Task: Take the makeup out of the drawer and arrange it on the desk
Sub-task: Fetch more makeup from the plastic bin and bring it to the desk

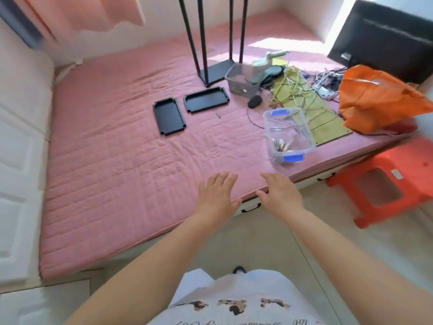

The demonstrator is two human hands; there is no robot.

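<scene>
1. Nearest the camera, both arms reach forward. The left hand [216, 195] and the right hand [280, 193] hover with fingers spread and straight, holding nothing, over the front edge of the pink mattress [112, 160].
2. Just below and between them a dark drawer handle [251, 207] shows on the closed drawer front [244, 208] under the bed. No makeup is in sight – presumably it is inside.
3. Risk: the drawer sits low and close to the person's legs, so a quick pull could knock into them or stop short.
4. Farther right, an orange stool [384, 186] stands by a second handle [326, 177] – it might block that drawer.
5. Beyond, a clear bin [287, 134] sits near the mattress edge; two black trays [187, 110] lie farther back. Items set down carelessly could roll off the soft surface.
</scene>
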